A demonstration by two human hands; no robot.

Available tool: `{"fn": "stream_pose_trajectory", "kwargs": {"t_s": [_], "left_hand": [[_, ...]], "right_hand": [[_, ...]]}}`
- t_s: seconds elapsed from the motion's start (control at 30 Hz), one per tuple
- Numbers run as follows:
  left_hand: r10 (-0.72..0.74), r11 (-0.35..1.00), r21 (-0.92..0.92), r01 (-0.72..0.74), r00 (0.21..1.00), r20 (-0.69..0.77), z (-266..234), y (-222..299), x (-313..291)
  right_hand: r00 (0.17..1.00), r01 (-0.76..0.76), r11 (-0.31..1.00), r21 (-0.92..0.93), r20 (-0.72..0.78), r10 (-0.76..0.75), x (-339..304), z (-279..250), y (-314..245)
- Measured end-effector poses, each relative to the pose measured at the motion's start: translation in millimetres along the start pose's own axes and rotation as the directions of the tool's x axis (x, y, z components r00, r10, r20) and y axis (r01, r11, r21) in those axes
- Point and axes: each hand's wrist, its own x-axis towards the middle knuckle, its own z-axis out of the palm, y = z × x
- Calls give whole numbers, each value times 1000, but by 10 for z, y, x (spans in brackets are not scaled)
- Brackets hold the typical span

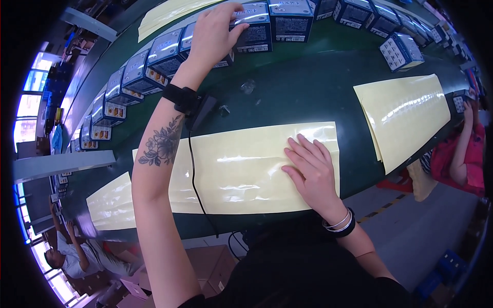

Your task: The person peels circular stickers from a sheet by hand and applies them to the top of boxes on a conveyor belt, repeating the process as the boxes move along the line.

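Note:
My left hand (215, 37) reaches to the row of dark blue printed boxes at the far side of the table. Its thumb and fingers close around the left end of one blue box (255, 33), which stands in the row. My right hand (312, 174) lies flat, fingers outstretched, on the right part of a pale yellow glossy sheet (241, 177) in front of me. A black device (199, 110) is strapped to my left wrist, and its thin black cable crosses the sheet.
More blue boxes (134, 72) curve along the far side, and one box (401, 52) stands apart at right. Yellow sheets (405, 115) lie at right, with others at lower left and far edge. Clear plastic scraps (247, 86) lie mid-table. Co-workers (465, 149) sit at both sides.

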Motion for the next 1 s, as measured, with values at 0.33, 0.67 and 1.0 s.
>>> {"fn": "stream_pose_trajectory", "kwargs": {"t_s": [0.33,0.67,1.0], "left_hand": [[333,931,218,-294,927,-172,-237,72,-78],[268,951,-266,-155,844,465,-628,1532,-1465],[86,902,-419,108,905,418,-428,1656,-1935]], "right_hand": [[998,-14,999,38,54,12,84,-98,-92],[991,60,998,5,116,-61,-16,-77,51],[978,112,992,-54,181,-101,-43,-217,27]]}}
